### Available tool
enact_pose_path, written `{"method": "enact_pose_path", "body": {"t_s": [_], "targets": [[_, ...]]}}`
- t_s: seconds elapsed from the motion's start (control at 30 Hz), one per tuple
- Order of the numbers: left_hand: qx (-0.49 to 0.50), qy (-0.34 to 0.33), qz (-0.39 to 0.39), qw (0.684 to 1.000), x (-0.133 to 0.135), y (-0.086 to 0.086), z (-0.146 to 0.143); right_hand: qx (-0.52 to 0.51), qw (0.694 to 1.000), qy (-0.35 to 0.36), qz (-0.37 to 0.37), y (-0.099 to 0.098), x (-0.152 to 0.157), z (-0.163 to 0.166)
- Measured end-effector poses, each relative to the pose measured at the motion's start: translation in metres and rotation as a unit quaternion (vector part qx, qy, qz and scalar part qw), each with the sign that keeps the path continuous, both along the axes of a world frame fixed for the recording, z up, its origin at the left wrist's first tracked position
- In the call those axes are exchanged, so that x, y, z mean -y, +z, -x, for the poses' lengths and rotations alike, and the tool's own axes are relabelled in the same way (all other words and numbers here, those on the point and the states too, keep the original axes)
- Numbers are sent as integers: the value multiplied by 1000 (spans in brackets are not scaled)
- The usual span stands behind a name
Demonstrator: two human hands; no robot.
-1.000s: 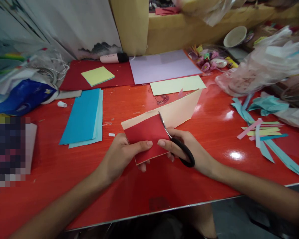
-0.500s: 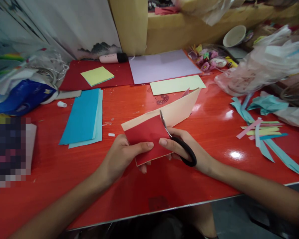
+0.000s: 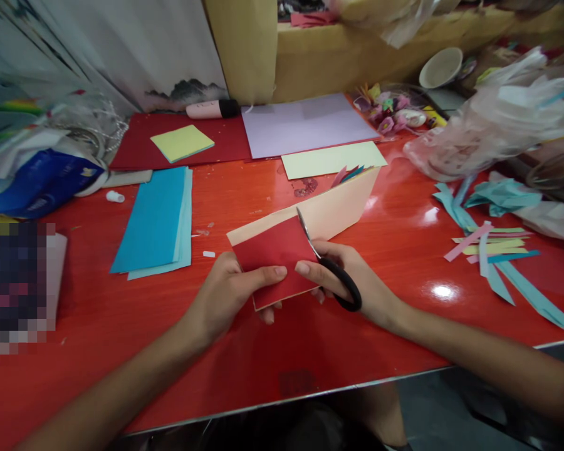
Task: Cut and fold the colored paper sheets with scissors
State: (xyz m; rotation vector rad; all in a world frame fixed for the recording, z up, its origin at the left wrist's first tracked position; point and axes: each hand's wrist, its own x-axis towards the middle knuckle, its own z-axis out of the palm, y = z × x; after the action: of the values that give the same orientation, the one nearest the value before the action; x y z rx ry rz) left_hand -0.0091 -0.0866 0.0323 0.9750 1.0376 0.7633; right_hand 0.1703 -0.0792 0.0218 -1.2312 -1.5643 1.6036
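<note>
My left hand point(image 3: 235, 285) grips a red sheet of paper point(image 3: 272, 250) at its left side, thumb on top and fingers underneath. Behind the red sheet, and together with it, is a longer cream paper point(image 3: 338, 207) that stretches away to the right; pink and blue tips show over its far edge. In my right hand point(image 3: 343, 275) is a pair of scissors point(image 3: 355, 294) with black handles. One metal blade lies over the right edge of the red sheet; the other blade is hidden. My right thumb rests near that same edge.
Blue sheets point(image 3: 153, 222) lie to the left on the red table point(image 3: 207, 388). Farther back are a yellow square point(image 3: 182, 143), a lilac sheet point(image 3: 305, 125), a pale green strip point(image 3: 331, 161) and a pink marker point(image 3: 211, 109). Cut paper strips point(image 3: 493, 247) and a plastic bag point(image 3: 479, 131) are at right.
The scissors have shifted slightly left and the blade sits farther over the red sheet. More pink and blue tips show behind the cream paper.
</note>
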Motion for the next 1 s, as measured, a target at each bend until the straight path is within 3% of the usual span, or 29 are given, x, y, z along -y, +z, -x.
{"method": "enact_pose_path", "body": {"t_s": [0.23,0.47,0.8,1.0], "targets": [[-19,-8,11,1000,2,1,0,-17,1000,7,-7,8,0,1],[-29,-11,10,999,1,2,0,7,998,-8,-55,1,2,2],[-31,-22,14,999,2,1,-1,-8,1000,18,-15,6,-2,1],[-41,-24,14,999,1,1,-1,19,998,4,-68,5,-2,1]]}}
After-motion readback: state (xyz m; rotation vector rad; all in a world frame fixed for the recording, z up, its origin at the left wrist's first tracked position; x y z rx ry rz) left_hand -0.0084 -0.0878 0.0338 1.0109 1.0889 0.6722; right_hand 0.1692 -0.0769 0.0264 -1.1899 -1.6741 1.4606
